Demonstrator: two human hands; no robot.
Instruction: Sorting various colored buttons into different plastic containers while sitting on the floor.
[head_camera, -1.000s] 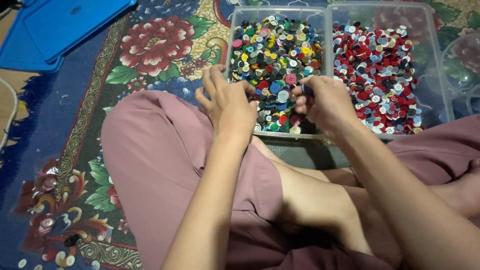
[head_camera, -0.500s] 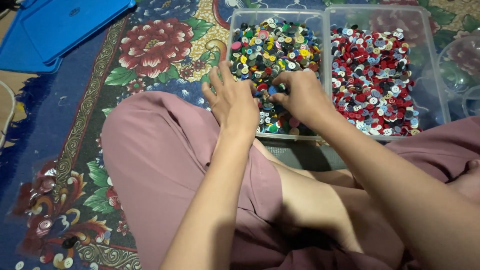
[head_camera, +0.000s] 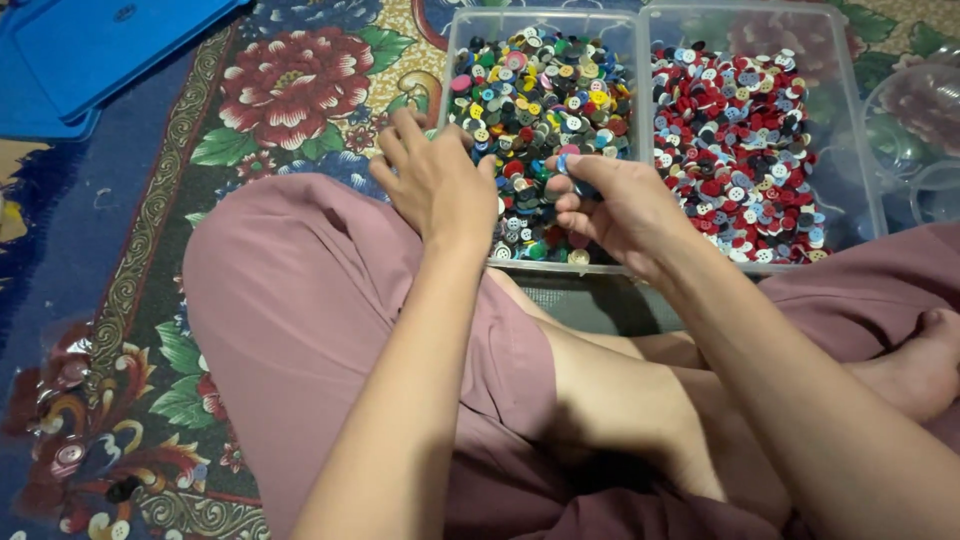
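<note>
A clear two-part bin (head_camera: 640, 20) lies on the floral rug (head_camera: 290, 85): mixed buttons (head_camera: 540, 95) left, red and white buttons (head_camera: 740, 150) right. The left hand (head_camera: 435, 185) rests at the near-left edge, fingers loosely curled on nothing visible. The right hand (head_camera: 615, 205) pinches a small blue button (head_camera: 563, 163) over the mixed pile: sorting looks underway, and the next move needs a steady pinch.

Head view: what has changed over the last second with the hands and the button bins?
The right hand has lifted off the mixed buttons and now pinches a small blue button at its fingertips. The left hand has shifted slightly left, still at the near edge of the mixed bin. Both bins, the red-and-white buttons and the blue lids stayed put.
</note>
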